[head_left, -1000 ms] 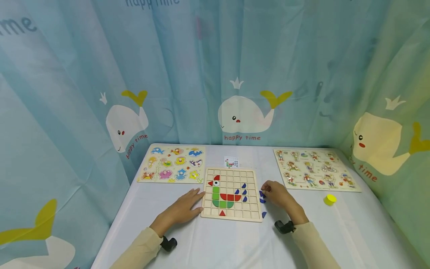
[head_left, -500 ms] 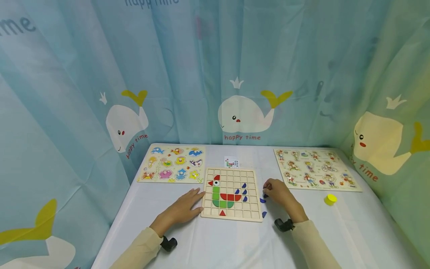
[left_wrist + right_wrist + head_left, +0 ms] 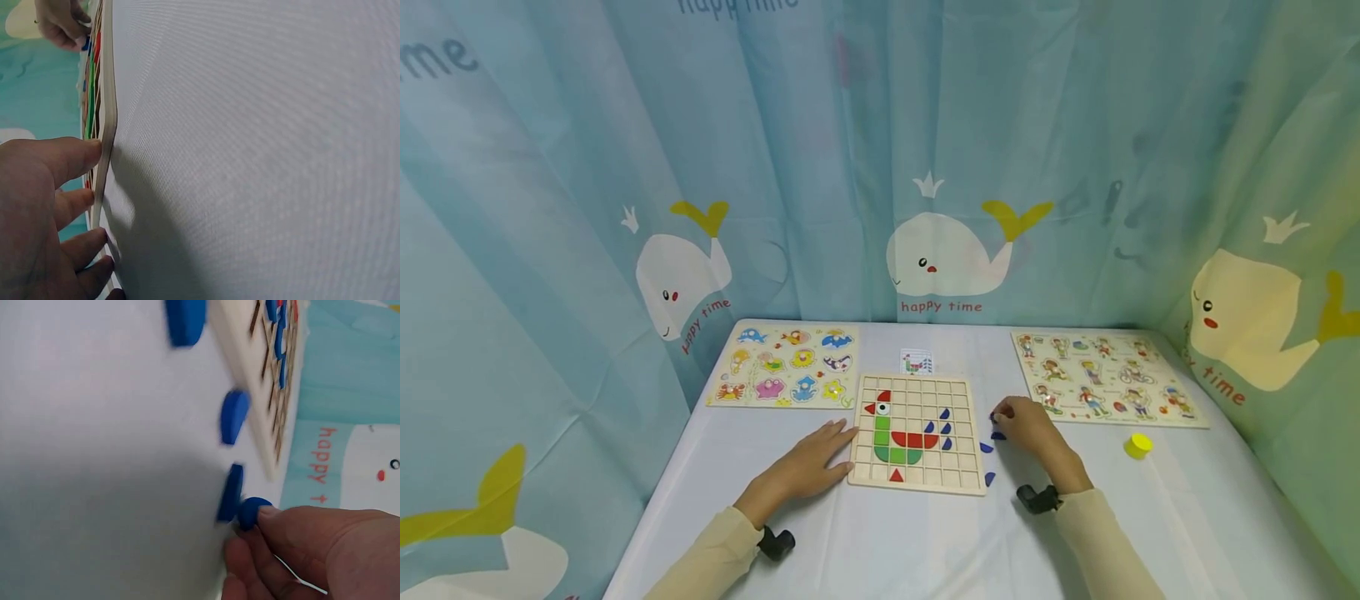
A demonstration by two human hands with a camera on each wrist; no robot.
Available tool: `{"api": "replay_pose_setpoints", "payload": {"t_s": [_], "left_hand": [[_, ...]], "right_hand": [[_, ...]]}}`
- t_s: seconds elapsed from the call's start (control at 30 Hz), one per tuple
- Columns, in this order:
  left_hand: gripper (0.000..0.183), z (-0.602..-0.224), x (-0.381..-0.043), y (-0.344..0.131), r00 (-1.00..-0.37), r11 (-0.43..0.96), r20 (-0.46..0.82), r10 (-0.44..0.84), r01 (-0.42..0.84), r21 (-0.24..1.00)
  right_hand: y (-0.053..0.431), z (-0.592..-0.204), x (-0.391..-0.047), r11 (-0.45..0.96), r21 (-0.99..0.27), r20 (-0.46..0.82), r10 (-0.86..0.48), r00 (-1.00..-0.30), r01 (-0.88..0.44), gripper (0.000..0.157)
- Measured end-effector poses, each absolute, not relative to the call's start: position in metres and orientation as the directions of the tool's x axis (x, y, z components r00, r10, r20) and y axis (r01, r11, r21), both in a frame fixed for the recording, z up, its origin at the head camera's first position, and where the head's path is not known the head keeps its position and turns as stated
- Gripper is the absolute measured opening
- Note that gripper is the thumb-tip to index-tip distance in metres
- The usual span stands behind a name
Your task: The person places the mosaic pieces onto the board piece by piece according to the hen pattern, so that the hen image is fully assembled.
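A wooden grid board (image 3: 958,477) lies mid-table, with red, green and blue pieces in it forming a bird. Along its left edge my left hand (image 3: 801,465) rests with fingers extended; the left wrist view shows its thumb (image 3: 75,153) against the board's side. To the board's right, my right hand (image 3: 1033,432) pinches a blue half-circle piece (image 3: 251,512) between thumb and finger. Close beside that piece is another blue half-circle (image 3: 231,492) on the cloth. Two more blue half-circles, one (image 3: 234,417) nearer the hand and one (image 3: 186,319) farther off, lie by the board's right edge.
A small picture card (image 3: 917,362) with a bird pattern lies behind the board. A sea-animal peg puzzle (image 3: 782,398) is at back left, a puzzle with people figures (image 3: 1108,379) at back right. A yellow cylinder (image 3: 1138,446) stands right. Whale-print curtains (image 3: 820,167) surround the table.
My right hand has drawn slightly right, away from the board, with a blue half-circle. A second blue half-circle also lies farther from the board now. The left hand has stayed put.
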State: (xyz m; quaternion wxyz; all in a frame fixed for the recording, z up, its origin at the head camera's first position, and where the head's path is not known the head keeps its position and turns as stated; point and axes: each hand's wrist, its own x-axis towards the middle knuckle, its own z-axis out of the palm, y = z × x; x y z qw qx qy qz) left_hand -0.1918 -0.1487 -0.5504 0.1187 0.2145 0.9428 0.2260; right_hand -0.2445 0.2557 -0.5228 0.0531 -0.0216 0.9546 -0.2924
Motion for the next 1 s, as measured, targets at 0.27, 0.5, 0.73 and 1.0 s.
{"api": "replay_pose_setpoints", "payload": {"t_s": [0.27,0.5,0.73,1.0], "left_hand": [[0.063,-0.550,-0.191,-0.149,-0.877,0.802,-0.128,0.462,0.352,0.483],[0.064,-0.551,-0.192,-0.149,-0.880,0.806,-0.134,0.456,0.345,0.481],[0.064,-0.551,-0.192,-0.149,-0.880,0.807,-0.139,0.454,0.340,0.483],[0.064,-0.550,-0.192,-0.149,-0.880,0.803,-0.133,0.456,0.342,0.488]], "right_hand": [[0.258,-0.523,-0.245,0.837,-0.547,-0.075,-0.023,-0.997,0.022,0.014],[0.251,-0.521,-0.245,0.855,-0.519,-0.096,-0.028,-0.995,0.025,0.012],[0.248,-0.525,-0.248,0.866,-0.499,-0.103,-0.023,-0.994,0.031,0.013],[0.241,-0.525,-0.251,0.876,-0.478,-0.127,-0.007,-0.992,0.056,0.013]]}}
